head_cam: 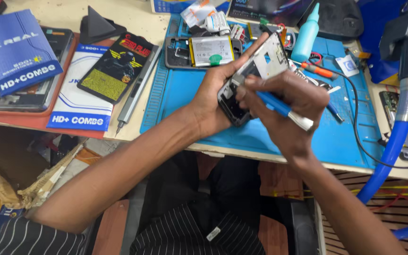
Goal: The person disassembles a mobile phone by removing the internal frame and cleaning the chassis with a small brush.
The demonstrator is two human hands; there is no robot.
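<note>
Here, above a blue work mat (185, 94) on a cluttered bench, the left hand (218, 89) clasps a phone frame (256, 71); the right hand (284, 101) pinches a blue-handled tool (282, 110) against it.

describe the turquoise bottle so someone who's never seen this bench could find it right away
Start at the blue work mat that covers the middle of the bench and go to its far right corner. There the turquoise bottle stands upright with a pointed nozzle cap, beyond the right hand. It is the only bottle there; the orange-handled screwdriver beside it lies flat.
</note>
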